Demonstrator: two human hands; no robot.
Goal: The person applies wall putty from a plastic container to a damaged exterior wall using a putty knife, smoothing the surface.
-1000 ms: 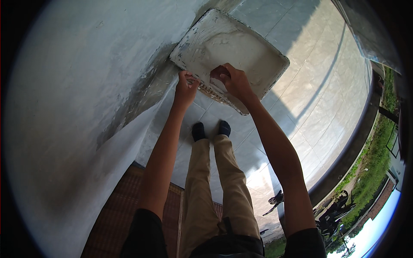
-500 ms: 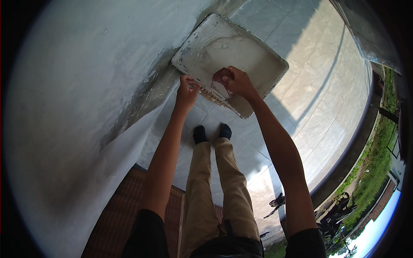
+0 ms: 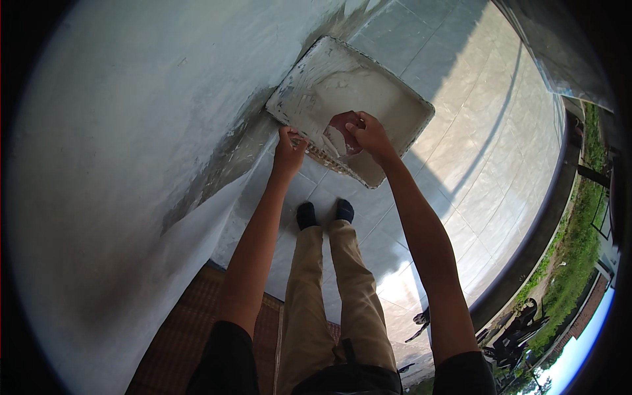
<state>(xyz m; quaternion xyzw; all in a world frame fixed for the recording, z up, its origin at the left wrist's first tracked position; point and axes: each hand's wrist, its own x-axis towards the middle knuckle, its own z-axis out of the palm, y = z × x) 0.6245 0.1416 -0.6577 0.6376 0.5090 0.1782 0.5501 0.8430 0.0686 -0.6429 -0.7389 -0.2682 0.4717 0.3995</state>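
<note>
- At the far left, a grey plastered wall [image 3: 112, 164] filled the frame from top to bottom, with rougher patches along its lower right edge.
- At the lower left, a reddish-brown woven surface [image 3: 178, 342] showed beneath the left forearm [image 3: 247, 270].
- Left of the centre, the left hand [image 3: 289, 153] was at the lower-left edge of the tray, its thumb and fingers pinching the rim.
- In the upper middle, the rectangular, crusted tray [image 3: 417, 112] stood askew in the frame, a corner toward the wall, with a pale, smeared coating [image 3: 368, 92] across its inside.
- Below the tray, two feet in dark coverings [image 3: 306, 216] stood side by side under tan trousers [image 3: 304, 289].
- Over the tray's lower part, a flat reddish scraper [image 3: 342, 122] carried pale paste [image 3: 336, 140] on its lower-left portion.
- Just right of it, the right hand [image 3: 370, 135] pinched the scraper between thumb and fingers.
- Right of the tray, grey floor tiles [image 3: 421, 62] gave way to a sunlit stretch.
- At the far right, green grass [image 3: 569, 263] lay beyond a dark, curved edge [image 3: 526, 263].
</note>
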